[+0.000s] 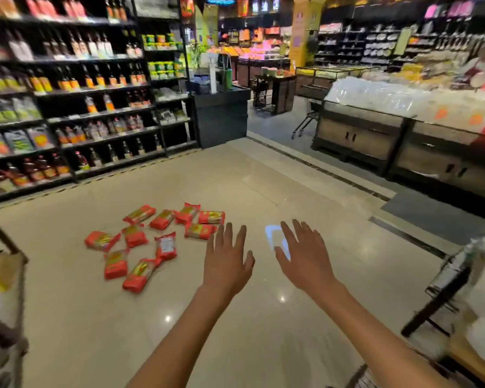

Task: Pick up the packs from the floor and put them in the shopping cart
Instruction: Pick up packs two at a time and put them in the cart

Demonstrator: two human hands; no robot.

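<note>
Several red and orange packs (pixel 154 242) lie scattered on the beige tiled floor (pixel 95 317), left of centre. My left hand (pixel 227 261) is stretched out in front of me, fingers spread, holding nothing, just right of the nearest packs and above the floor. My right hand (pixel 305 256) is also spread and empty, further right, over a bright light reflection on the tiles. A wire edge at the bottom right (pixel 361 379) may be the shopping cart; too little of it shows to tell.
Dark shelves of bottles (pixel 67 107) line the left side. A display counter with white bags (pixel 389 127) stands at the right, with a cart (pixel 308 119) behind it. A rack (pixel 3 275) edges in at the left, and a dark stand (pixel 445 289) at the right.
</note>
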